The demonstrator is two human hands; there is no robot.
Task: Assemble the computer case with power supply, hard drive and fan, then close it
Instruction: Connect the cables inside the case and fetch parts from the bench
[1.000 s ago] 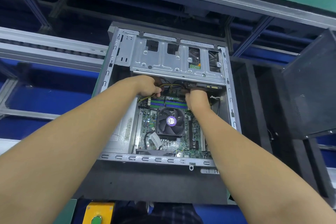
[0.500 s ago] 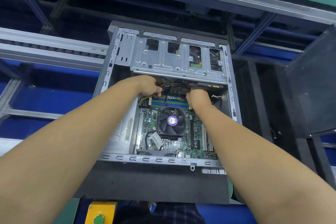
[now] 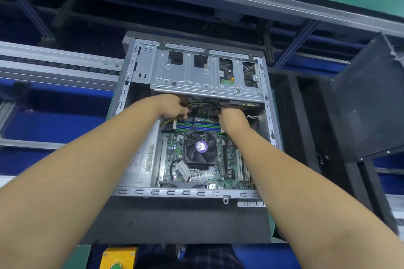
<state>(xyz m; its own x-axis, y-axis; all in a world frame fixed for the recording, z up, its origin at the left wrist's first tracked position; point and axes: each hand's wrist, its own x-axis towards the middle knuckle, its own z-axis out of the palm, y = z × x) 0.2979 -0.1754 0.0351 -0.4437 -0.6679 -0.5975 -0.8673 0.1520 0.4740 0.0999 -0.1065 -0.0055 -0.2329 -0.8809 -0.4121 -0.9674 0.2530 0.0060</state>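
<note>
Steel case (image 3: 185, 192) lies open before you with fan (image 3: 202, 148) and drive (image 3: 226, 67) fitted, your left hand (image 3: 175, 107) pinching cables (image 3: 193, 104) under the cage (image 3: 196, 76), your right hand (image 3: 234, 118) hiding its fingers, wiring unfinished and panel (image 3: 367, 105) not yet on.

In the open case (image 3: 185, 192), just below the drive cage (image 3: 196, 76), the left hand (image 3: 172, 107) grips cables (image 3: 193, 105); the right hand (image 3: 234, 119) reaches in beside it, fingertips hidden, beyond the fan (image 3: 202, 147).
</note>
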